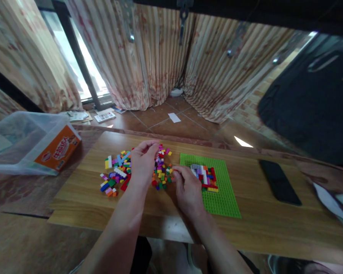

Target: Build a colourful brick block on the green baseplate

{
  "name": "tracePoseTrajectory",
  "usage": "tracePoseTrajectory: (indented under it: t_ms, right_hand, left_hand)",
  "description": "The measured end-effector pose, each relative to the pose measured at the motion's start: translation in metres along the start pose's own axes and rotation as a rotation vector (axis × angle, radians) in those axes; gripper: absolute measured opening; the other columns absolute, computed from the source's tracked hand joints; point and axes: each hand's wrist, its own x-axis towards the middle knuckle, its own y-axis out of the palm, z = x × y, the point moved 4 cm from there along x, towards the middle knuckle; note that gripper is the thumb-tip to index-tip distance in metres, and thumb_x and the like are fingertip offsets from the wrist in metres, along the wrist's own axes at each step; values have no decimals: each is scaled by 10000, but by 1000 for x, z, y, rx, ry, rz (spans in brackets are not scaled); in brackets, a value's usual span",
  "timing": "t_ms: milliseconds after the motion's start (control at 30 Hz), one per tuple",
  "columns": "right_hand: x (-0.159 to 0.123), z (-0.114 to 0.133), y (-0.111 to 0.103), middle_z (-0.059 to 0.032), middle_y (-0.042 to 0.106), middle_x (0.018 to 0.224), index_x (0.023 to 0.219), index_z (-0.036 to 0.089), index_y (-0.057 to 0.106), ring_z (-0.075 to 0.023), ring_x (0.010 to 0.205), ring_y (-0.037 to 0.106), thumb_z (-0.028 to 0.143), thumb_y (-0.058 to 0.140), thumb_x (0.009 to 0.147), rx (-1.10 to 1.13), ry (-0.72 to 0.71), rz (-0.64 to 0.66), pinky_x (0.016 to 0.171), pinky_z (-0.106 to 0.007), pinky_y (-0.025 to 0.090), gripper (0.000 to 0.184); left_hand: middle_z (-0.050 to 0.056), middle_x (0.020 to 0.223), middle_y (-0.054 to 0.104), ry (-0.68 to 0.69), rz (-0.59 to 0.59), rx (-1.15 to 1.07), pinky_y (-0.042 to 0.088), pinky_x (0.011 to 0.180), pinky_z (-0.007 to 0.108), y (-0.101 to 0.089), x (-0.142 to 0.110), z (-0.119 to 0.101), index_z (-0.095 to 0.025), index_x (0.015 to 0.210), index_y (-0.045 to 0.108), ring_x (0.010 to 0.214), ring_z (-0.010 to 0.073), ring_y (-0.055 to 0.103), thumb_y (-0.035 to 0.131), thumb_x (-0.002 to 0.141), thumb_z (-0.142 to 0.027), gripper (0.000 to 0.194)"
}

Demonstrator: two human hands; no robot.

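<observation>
Table (263, 232) carries a green board (225, 196) mid-top, long axis running away, far end leaning left; left hand (144, 158) is over, right hand (187, 186) beside, loose bricks (112, 183), fingers curled, whether clamped on one, can't tell!

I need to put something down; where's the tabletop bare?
Bare tabletop lies between the green baseplate and black phone, and between the loose bricks and near left corner. Crowded: around the left hand, among those bricks, and the built bricks beside the right hand.
</observation>
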Motion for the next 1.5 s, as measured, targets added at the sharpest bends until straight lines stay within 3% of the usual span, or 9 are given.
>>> tracePoseTrajectory:
  t_ms: [167,333,467,633,833,1167,1500]
  right_hand:
    - [1,-17,-45,-28,667,772,991,183,670,-137,633,628,317,480,940,54,161,-131,627,-269,512,238]
    - [-1,-48,-97,-20,654,697,1066,171,693,-144,606,622,372,492,920,-33,291,-326,591,-268,504,320]
    - [-4,-69,-117,-41,668,734,1104,157,691,-158,641,636,375,506,897,-95,336,-323,623,-292,513,352]
    - [-7,-87,-118,-84,716,870,1157,152,646,-160,631,641,410,569,845,54,432,-316,603,-306,521,412]
    - [-5,-94,-112,-74,718,825,976,156,670,-162,656,645,441,669,768,201,460,-311,625,-302,537,353]
    - [-12,-89,-123,-80,759,898,942,175,750,-219,827,695,399,654,781,99,458,-166,805,-387,548,292]
    - [-15,-84,-123,-66,756,898,912,193,741,-215,829,693,376,634,808,11,441,-6,781,-363,534,236]
  left_hand:
    - [-22,609,615,-19,65,95,378,556,187,9,-6,5,-129,753,707,558,68,493,710,647,-230,147]
    - [-16,625,615,-26,142,179,375,549,201,20,-13,14,-137,765,714,563,82,493,696,665,-252,154]
    - [-13,635,605,-6,231,231,369,550,208,29,-20,22,-139,751,708,573,88,486,670,681,-247,134]
    - [-26,585,565,35,359,382,341,540,216,41,-31,28,-151,725,704,557,92,457,631,712,-248,123]
    - [-21,601,583,71,423,506,346,540,229,46,-35,32,-155,733,701,560,104,464,608,741,-262,142]
    - [-5,634,630,175,485,614,390,569,234,48,-38,27,-170,710,700,600,123,525,579,773,-224,147]
    - [37,755,703,196,618,786,458,656,268,53,-47,44,-167,803,697,692,164,628,536,831,-220,171]
